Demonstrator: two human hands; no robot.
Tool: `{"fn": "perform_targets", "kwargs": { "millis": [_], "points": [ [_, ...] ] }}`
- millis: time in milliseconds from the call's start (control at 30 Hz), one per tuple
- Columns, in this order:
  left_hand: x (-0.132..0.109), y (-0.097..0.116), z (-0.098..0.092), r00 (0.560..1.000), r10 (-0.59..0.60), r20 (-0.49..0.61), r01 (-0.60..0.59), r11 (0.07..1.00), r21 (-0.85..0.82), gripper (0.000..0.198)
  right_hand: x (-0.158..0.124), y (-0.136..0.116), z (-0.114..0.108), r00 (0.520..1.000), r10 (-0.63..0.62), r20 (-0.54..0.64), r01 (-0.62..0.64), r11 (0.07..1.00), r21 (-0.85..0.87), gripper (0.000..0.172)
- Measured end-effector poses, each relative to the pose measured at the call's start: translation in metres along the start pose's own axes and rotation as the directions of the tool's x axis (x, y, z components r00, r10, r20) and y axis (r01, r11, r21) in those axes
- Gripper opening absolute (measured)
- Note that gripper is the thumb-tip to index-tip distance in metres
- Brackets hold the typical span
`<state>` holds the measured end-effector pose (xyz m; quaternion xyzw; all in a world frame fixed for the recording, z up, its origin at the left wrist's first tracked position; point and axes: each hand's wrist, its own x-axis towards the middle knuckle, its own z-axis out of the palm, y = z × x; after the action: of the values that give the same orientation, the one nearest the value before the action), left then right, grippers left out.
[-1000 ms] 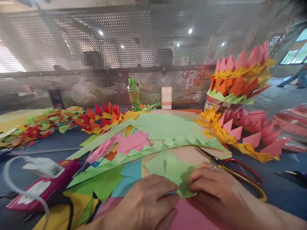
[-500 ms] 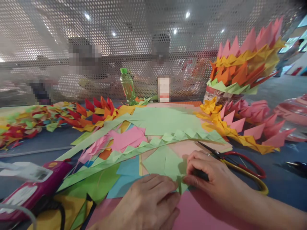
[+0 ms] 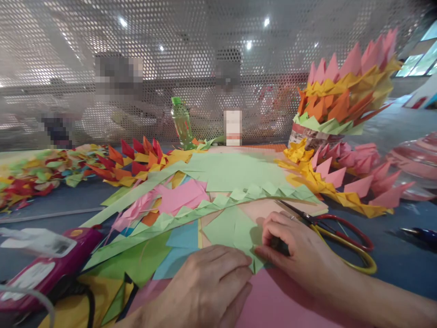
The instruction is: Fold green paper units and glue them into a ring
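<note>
A light green paper piece (image 3: 256, 264) with a centre crease lies between my hands, over pink paper (image 3: 283, 300). My left hand (image 3: 208, 284) is closed, with its fingertips at the left side of the piece; its thumb is hidden. Thumb and curled fingers of my right hand (image 3: 290, 246) close on the right side. Just beyond them lies a light green sheet (image 3: 232, 228) with a middle crease. Scissors (image 3: 327, 232) with red and yellow handles rest beyond my right wrist. A strip of folded green points (image 3: 218, 202) runs across behind.
A purple hand-held device (image 3: 44, 269) with cables lies at left. Red, orange and yellow paper points (image 3: 133, 159) stand behind it. A tiered paper piece (image 3: 341, 100) rises at right, near pink points (image 3: 358, 184) and a pen (image 3: 416, 234). A green-capped bottle (image 3: 182, 123) stands at the back.
Both hands have shifted slightly left over the green piece, and the right fingers sit a little lower on it. The view has turned slightly.
</note>
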<state>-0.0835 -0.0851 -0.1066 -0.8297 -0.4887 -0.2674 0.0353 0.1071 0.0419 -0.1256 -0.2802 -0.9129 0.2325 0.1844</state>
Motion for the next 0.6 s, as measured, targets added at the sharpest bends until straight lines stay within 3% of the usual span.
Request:
{"fn": "perform_targets", "kwargs": {
  "millis": [133,400,600],
  "points": [
    [0.0005,-0.0014,-0.0034,1.000,-0.003,0.025,0.002,1.000,0.012,0.035,0.0004,-0.0018,-0.0010,1.000,0.005,-0.009,-0.005,1.000,-0.003,0.025],
    [0.0093,0.0016,-0.0074,0.969,-0.018,0.248,-0.003,0.996,0.085,0.021,-0.0018,-0.0014,0.0001,1.000,-0.001,-0.015,0.001,1.000,0.017,0.025],
    [0.0067,0.0027,-0.0040,0.974,-0.009,0.228,-0.014,0.995,0.102,0.015,-0.0027,0.0002,0.0007,1.000,-0.015,-0.022,0.016,0.998,0.056,0.023]
  ]
}}
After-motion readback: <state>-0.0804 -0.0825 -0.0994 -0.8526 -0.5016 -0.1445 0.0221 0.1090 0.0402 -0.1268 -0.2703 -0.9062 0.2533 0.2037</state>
